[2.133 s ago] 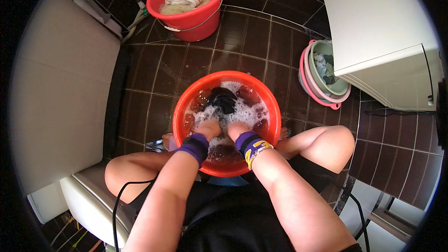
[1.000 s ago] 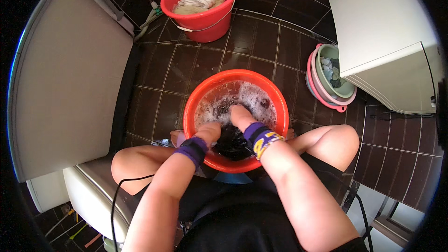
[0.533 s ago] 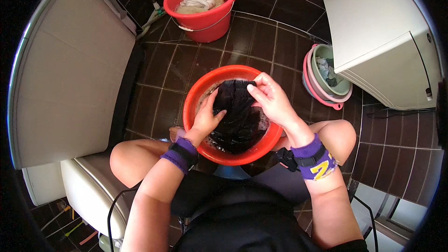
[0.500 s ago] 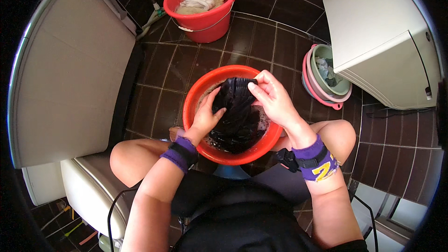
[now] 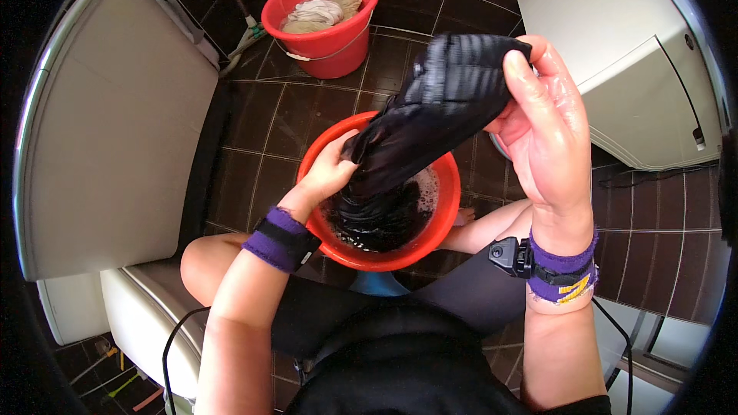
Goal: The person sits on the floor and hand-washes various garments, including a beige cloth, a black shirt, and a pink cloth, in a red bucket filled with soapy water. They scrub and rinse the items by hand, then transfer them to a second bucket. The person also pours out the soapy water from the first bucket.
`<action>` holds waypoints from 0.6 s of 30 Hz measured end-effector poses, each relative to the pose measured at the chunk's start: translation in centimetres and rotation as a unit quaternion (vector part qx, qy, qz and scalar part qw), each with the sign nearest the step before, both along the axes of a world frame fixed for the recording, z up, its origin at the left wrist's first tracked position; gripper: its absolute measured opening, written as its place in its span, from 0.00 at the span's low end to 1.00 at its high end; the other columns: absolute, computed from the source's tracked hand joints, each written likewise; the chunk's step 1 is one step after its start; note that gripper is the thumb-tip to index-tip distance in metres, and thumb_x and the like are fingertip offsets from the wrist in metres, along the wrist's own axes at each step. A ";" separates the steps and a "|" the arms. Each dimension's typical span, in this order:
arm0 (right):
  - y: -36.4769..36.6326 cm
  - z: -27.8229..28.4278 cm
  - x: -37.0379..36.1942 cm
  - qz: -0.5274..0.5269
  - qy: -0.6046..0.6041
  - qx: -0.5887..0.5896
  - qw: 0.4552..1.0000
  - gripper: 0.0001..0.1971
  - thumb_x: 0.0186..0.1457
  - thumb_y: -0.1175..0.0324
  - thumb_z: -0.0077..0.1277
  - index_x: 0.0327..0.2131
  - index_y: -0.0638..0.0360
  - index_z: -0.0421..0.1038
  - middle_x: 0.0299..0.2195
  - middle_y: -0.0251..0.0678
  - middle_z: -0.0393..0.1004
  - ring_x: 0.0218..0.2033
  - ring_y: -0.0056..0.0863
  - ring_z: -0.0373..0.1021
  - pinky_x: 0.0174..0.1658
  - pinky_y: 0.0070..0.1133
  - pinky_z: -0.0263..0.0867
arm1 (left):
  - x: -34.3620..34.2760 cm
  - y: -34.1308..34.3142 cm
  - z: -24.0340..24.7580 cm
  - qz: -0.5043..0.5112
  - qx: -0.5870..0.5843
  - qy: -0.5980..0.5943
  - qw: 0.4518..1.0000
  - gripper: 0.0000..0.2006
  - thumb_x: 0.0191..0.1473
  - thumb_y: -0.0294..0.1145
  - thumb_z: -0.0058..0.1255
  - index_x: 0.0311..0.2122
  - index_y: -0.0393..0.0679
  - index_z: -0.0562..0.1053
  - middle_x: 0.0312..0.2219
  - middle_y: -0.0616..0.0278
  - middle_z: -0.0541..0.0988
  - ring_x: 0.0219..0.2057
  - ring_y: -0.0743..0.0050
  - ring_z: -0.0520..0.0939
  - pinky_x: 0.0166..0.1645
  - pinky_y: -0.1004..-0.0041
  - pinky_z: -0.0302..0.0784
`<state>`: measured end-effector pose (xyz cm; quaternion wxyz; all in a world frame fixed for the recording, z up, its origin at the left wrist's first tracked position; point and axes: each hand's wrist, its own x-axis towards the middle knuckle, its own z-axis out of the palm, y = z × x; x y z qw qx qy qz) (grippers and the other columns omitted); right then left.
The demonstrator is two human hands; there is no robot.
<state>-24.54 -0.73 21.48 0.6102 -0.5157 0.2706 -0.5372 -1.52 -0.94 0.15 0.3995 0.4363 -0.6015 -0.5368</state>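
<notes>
Black cloth higher than before in the right grip

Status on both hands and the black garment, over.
Right hand pinching upper end of black garment. Left hand holding it lower, over red basin. Garment's lower part inside basin. Nothing visibly in the way.

The garment before you: black, its ribbed band striped by grey sheen. Basin: orange-red; suds whitish. Your left wristband and right wristband: purple, black straps, yellow marking on the right. Your shirt: black. Bucket: pinkish red; cloths white and beige. Floor: dark brown tiles, pale grid lines.
</notes>
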 end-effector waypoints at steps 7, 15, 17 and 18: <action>-0.4 -9.4 -1.2 -0.091 0.209 -0.001 0.974 0.07 0.61 0.68 0.44 0.38 0.63 0.64 0.32 0.30 0.72 0.33 0.14 0.68 0.38 0.15 0.65 | 2.4 4.2 -2.6 -0.117 -0.084 -0.214 0.966 0.12 0.44 0.32 0.54 0.36 0.41 0.74 0.28 0.61 0.77 0.34 0.61 0.77 0.42 0.67 0.72; 3.2 -25.1 0.5 0.172 0.613 0.001 0.771 0.15 0.52 0.61 0.53 0.38 0.61 0.70 0.46 0.55 0.68 0.54 0.52 0.60 0.55 0.41 0.58 | -0.7 6.9 -7.7 -0.299 0.141 -0.491 0.806 0.34 0.43 0.42 0.58 0.57 0.63 0.61 0.65 0.54 0.38 0.61 0.23 0.44 0.58 0.36 0.53; 3.3 -27.7 1.8 0.311 0.623 0.034 0.717 0.16 0.51 0.59 0.52 0.40 0.58 0.70 0.49 0.58 0.65 0.62 0.55 0.46 0.59 0.50 0.49 | -0.6 6.1 -10.2 -0.328 0.143 -0.501 0.788 0.35 0.43 0.44 0.59 0.59 0.64 0.59 0.65 0.53 0.34 0.61 0.22 0.44 0.59 0.39 0.54; 3.2 -28.9 2.4 0.330 0.641 0.032 0.692 0.17 0.51 0.59 0.52 0.43 0.56 0.70 0.50 0.58 0.65 0.64 0.54 0.41 0.57 0.58 0.46 | -0.7 5.6 -11.2 -0.346 0.140 -0.519 0.769 0.37 0.43 0.45 0.59 0.60 0.66 0.57 0.65 0.51 0.31 0.59 0.18 0.46 0.60 0.45 0.56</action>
